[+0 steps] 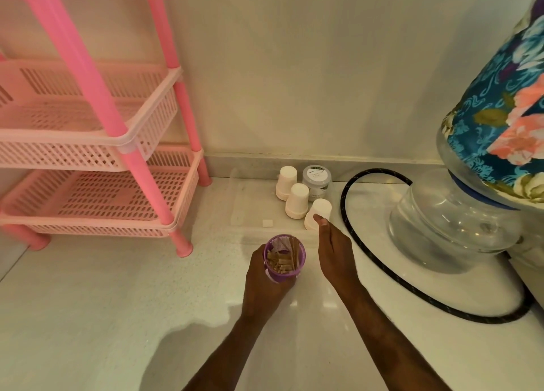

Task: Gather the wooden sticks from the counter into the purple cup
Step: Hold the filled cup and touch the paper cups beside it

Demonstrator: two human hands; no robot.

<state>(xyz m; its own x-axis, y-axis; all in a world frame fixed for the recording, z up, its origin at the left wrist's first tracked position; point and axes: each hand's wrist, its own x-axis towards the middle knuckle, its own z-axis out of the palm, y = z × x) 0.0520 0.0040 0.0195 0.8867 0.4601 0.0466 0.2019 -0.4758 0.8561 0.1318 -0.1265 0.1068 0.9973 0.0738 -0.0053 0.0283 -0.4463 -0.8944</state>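
- Head view: pale glossy counter (pixel 88 317) that runs back to a plain cream wall (pixel 294 66), with a low ledge where the two meet.
- Pink plastic rack (pixel 97 131) stands on the counter at the left; two slotted basket shelves show.
- Far right there's a big clear water jug (pixel 447 223) turned upside down on its stand, with a floral cloth cover (pixel 506 105) over the upper part. A black hose (pixel 350 228) loops across the counter in front of it.
- By the back ledge: three white cups (pixel 297 200) upside down in a diagonal row, and a small lidded jar (pixel 316 178) just behind them. Tiny white square (pixel 267 223) lies near the cups.
- Purple cup (pixel 284 258) is mid-counter, and the left hand (pixel 265 281) is wrapped round its side, gripping it.
- The wooden sticks (pixel 282 262) are inside that cup, some short flat ones plus a few thin long ones.
- Right hand (pixel 332 249) reaches toward the nearest white cup, fingers straight and together, holding nothing as far as I can see.
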